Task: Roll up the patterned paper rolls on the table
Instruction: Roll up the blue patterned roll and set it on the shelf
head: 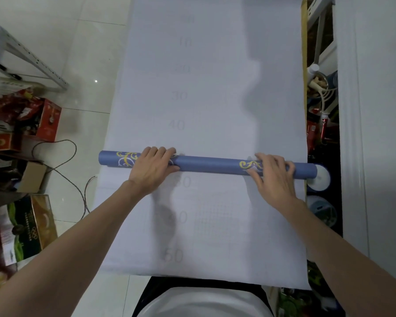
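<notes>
A blue paper roll (212, 165) with yellow and white scroll ornaments lies crosswise on the table, overhanging both side edges. Its unrolled sheet (206, 88), pale with faint printed numbers, runs from the near table edge away to the far end. My left hand (153, 168) lies over the roll left of centre, fingers curved over its top. My right hand (274, 175) rests on the roll near its right end, fingers spread across it and the thumb on the near side.
Red boxes (45, 120), a cardboard box (32, 177) and a green-printed box (25, 227) crowd the floor on the left, with a loose cable (64, 170). A cluttered shelf (322, 88) and round containers (320, 177) fill the gap on the right beside a white wall.
</notes>
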Demonstrator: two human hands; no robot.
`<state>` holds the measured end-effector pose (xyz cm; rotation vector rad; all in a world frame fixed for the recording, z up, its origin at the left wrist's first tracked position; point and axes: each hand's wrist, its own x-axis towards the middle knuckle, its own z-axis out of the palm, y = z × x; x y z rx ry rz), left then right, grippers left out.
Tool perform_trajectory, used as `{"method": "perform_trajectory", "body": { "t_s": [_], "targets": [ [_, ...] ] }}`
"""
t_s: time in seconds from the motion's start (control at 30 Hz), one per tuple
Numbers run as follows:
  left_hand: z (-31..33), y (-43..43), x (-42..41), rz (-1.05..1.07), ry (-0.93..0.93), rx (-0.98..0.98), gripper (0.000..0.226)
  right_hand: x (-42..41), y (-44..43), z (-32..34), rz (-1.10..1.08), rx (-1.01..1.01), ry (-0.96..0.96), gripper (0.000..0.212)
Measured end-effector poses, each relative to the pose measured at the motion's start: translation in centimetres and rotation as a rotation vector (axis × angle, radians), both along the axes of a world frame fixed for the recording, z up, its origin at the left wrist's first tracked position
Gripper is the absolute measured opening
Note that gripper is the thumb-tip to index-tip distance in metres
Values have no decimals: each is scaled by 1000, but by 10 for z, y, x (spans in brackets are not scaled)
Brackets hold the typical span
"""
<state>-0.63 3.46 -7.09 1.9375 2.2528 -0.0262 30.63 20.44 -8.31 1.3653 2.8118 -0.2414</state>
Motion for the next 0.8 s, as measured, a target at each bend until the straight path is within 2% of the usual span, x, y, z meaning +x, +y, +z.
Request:
{"method": "perform_trajectory", "body": {
  "t_s": [0.17,0.27,0.5,0.7,0.8],
  "targets": [
    [-5,-7,-1,-7,32,34,51,-3,-6,4,6,25,-47,39],
    [-2,-3,-3,-27,54,12,55,-4,-5,7,21,10,-82,51],
    [3,-5,-9,-57,45,-12,40,-10,-13,4,-68,-16,-87,38],
    [7,-4,-3,-9,49,-89,50,-7,-18,2,-37,-40,-110,56],
    [8,-8,-8,-65,22,-68,44,-2,-22,4,-69,-4,-92,46]
  ]
}}
